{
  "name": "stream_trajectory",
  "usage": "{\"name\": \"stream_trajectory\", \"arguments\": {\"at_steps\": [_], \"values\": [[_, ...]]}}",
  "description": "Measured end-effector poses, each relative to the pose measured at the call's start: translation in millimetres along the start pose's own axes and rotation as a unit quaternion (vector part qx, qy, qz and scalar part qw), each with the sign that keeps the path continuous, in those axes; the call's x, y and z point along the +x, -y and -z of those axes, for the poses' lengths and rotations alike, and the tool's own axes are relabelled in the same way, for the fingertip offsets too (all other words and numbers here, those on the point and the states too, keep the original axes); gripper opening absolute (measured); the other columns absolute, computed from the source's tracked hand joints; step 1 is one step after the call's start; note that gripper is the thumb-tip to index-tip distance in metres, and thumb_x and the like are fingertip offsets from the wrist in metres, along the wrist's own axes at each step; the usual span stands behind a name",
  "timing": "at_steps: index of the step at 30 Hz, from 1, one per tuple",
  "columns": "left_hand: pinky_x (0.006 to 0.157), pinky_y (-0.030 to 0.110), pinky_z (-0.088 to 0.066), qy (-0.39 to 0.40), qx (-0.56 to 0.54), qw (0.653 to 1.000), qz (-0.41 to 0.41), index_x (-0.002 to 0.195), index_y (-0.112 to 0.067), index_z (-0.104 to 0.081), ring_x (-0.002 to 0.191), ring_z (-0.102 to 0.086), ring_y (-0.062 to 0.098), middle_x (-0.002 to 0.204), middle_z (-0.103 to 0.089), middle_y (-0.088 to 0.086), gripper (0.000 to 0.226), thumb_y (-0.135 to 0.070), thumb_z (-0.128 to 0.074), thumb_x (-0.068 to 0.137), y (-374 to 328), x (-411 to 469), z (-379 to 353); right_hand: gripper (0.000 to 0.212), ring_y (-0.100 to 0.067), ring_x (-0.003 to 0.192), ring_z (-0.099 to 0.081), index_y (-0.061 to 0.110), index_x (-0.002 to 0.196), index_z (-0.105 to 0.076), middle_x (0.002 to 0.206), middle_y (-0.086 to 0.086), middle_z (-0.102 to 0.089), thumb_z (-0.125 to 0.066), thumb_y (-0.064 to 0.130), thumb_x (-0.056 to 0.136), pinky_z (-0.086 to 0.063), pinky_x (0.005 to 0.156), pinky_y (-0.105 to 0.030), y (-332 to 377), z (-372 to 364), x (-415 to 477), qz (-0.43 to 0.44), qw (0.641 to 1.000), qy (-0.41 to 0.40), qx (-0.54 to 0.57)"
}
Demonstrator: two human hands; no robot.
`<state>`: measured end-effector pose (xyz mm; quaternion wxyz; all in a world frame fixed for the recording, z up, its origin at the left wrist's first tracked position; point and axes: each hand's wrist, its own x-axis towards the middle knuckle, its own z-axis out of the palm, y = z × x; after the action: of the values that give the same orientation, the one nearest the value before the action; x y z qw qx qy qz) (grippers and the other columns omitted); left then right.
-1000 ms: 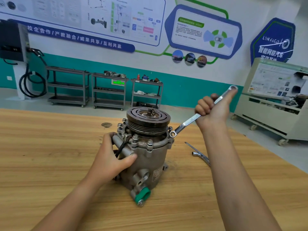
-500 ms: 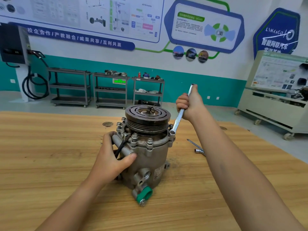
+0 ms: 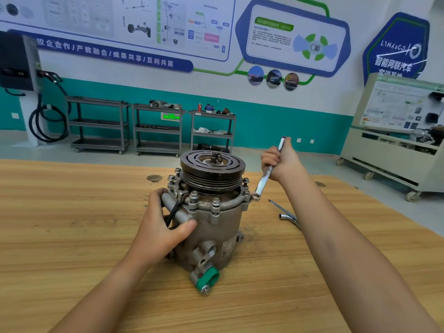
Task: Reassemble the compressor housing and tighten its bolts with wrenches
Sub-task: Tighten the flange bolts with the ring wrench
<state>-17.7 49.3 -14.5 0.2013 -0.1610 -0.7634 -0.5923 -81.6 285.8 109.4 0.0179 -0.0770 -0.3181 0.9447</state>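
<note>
1. The desk (image 3: 72,236) is a broad top of pale, matt, wood-grain board, lightly scuffed. The work is carried near its middle.
2. The left hand (image 3: 158,227) is wrapped round the left side of the compressor housing (image 3: 216,227). Its fingers are curled behind a smooth grey tube (image 3: 179,213) on the housing and the thumb is pressed along the front, so the body is braced.
3. The housing is stood upright about mid-desk, between the two forearms. It is a dull cast-metal cylinder with a rough brownish skin, round ports low on the front and a glossy green cap (image 3: 208,277) on the nearest fitting. A dark, grooved, slotted pulley (image 3: 212,168) is carried on top.
4. The body and its flanged front head are seen closed together, and hex bolts (image 3: 193,195) are set in the lugs all round, so reassembly is judged done. Some heads at the far left stand prouder, so tightening is judged only partly done, with a round of the bolts left.
5. The wrench (image 3: 263,181), a slim bright steel bar, is slanted down to the flange's right lug. Whether its ring is seated on a bolt head cannot be told.
6. The right hand (image 3: 282,163) is closed round the wrench's upper shank, with the fingers curled tight.
7. A second tool (image 3: 287,216) of thin bent steel is laid flat toward the desk's right edge, apart from the housing.
</note>
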Motion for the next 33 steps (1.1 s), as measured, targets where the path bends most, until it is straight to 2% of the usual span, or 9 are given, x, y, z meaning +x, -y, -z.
{"name": "stream_trajectory", "arguments": {"at_steps": [5, 8, 10, 14, 17, 21, 26, 30, 33], "values": [[0.076, 0.011, -0.038, -0.001, 0.005, 1.0, -0.002, 0.116, -0.028, -0.034, 0.096, -0.047, -0.013, 0.107, -0.047, -0.024, 0.066, -0.031, -0.071, 0.061, 3.7, 0.9, -0.3, 0.071, -0.008, 0.02, -0.021, 0.011, 0.043, -0.035, 0.032, 0.004, -0.025, -0.032, 0.062, 0.092, -0.014, 0.023, -0.016, 0.9, 0.9, 7.4, -0.013, 0.996, 0.025, 0.089], [0.076, 0.01, -0.038, -0.005, 0.009, 1.0, -0.002, 0.116, -0.028, -0.034, 0.096, -0.046, -0.015, 0.106, -0.046, -0.025, 0.066, -0.032, -0.068, 0.059, 4.1, 0.9, -0.3, 0.079, -0.008, 0.02, -0.021, 0.01, 0.034, -0.036, 0.031, 0.003, -0.025, -0.03, 0.062, 0.093, -0.014, 0.023, -0.016, -1.1, -2.4, 9.2, -0.019, 0.995, 0.03, 0.098], [0.076, 0.01, -0.037, -0.008, 0.01, 1.0, -0.001, 0.116, -0.027, -0.035, 0.095, -0.046, -0.014, 0.106, -0.046, -0.025, 0.067, -0.033, -0.067, 0.057, 3.9, 1.0, -0.4, 0.077, -0.008, 0.02, -0.02, 0.011, 0.035, -0.034, 0.031, 0.004, -0.025, -0.031, 0.063, 0.092, -0.014, 0.023, -0.016, -4.1, -6.0, 8.9, -0.017, 0.997, 0.026, 0.077], [0.072, 0.01, -0.038, -0.007, 0.008, 1.0, -0.004, 0.114, -0.03, -0.034, 0.095, -0.047, -0.014, 0.106, -0.047, -0.024, 0.061, -0.022, -0.075, 0.069, 5.1, 0.5, -0.7, 0.06, -0.006, 0.021, -0.019, 0.016, 0.055, -0.027, 0.032, 0.006, -0.024, -0.032, 0.062, 0.092, -0.013, 0.023, -0.016, -8.7, -17.8, 5.7, -0.007, 1.0, 0.014, 0.011], [0.07, 0.007, -0.039, -0.007, 0.002, 1.0, 0.0, 0.116, -0.03, -0.034, 0.096, -0.049, -0.013, 0.106, -0.045, -0.026, 0.064, -0.027, -0.072, 0.065, 4.2, 0.1, -0.8, 0.057, -0.006, 0.023, -0.019, 0.017, 0.057, -0.027, 0.034, 0.006, -0.023, -0.032, 0.062, 0.092, -0.014, 0.023, -0.016, -9.7, -29.0, 4.0, -0.01, 0.998, 0.019, -0.056], [0.068, 0.003, -0.041, -0.002, -0.012, 1.0, 0.003, 0.117, -0.03, -0.034, 0.093, -0.047, -0.024, 0.108, -0.047, -0.024, 0.067, -0.033, -0.065, 0.058, 2.0, -0.5, -1.5, 0.056, -0.005, 0.025, -0.019, 0.018, 0.057, -0.027, 0.035, 0.006, -0.023, -0.033, 0.061, 0.092, -0.014, 0.024, -0.016, -13.2, -40.8, 5.8, -0.026, 0.99, 0.043, -0.134], [0.069, 0.005, -0.042, -0.002, -0.016, 1.0, 0.001, 0.118, -0.029, -0.034, 0.094, -0.048, -0.023, 0.109, -0.048, -0.022, 0.067, -0.031, -0.069, 0.061, 4.1, -0.4, -1.0, 0.049, -0.004, 0.025, -0.021, 0.016, 0.058, -0.03, 0.035, 0.006, -0.025, -0.041, 0.043, 0.098, -0.015, 0.024, -0.013, -21.0, -39.9, 13.4, -0.053, 0.984, 0.032, -0.166], [0.068, 0.004, -0.043, -0.001, -0.016, 1.0, -0.004, 0.117, -0.03, -0.034, 0.091, -0.049, -0.023, 0.109, -0.048, -0.021, 0.062, -0.014, -0.075, 0.073, 8.0, 0.4, -0.9, 0.045, -0.004, 0.021, -0.022, 0.015, 0.058, -0.03, 0.032, 0.005, -0.026, -0.043, 0.022, 0.1, -0.015, 0.023, -0.013, -22.7, -32.8, 18.5, -0.075, 0.985, 0.04, -0.15], [0.068, 0.002, -0.043, -0.003, -0.01, 1.0, -0.003, 0.118, -0.03, -0.033, 0.092, -0.05, -0.021, 0.109, -0.048, -0.021, 0.063, -0.008, -0.072, 0.073, 9.8, 0.6, -1.5, 0.051, -0.005, 0.02, -0.022, 0.014, 0.05, -0.031, 0.031, 0.005, -0.026, -0.044, 0.015, 0.099, -0.015, 0.023, -0.012, -26.8, -30.8, 20.3, -0.086, 0.984, 0.042, -0.148]]}}
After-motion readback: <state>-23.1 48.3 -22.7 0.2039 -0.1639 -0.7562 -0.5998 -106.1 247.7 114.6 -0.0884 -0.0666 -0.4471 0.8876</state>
